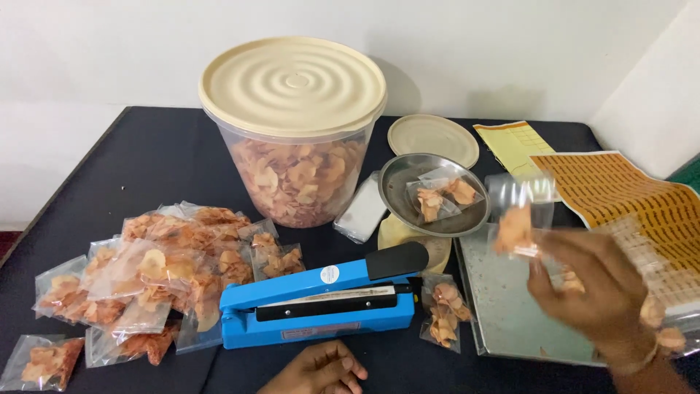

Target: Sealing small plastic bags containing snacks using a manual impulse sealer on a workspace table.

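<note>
My right hand [594,292] holds up a small clear packet of orange chips [519,219], blurred by motion, above a flat steel tray [503,306]. My left hand [321,368] rests loosely curled on the black table, just in front of a blue heat sealer [321,295], holding nothing. One filled packet [442,310] lies between the sealer and the tray. A steel scale bowl [397,193] carries two more packets.
A large clear tub of chips with a cream lid [295,84] stands at the back. A heap of sealed packets [153,273] lies at the left. A cream lid [434,138], a yellow sheet [514,142] and an orange label sheet [634,193] lie at the right.
</note>
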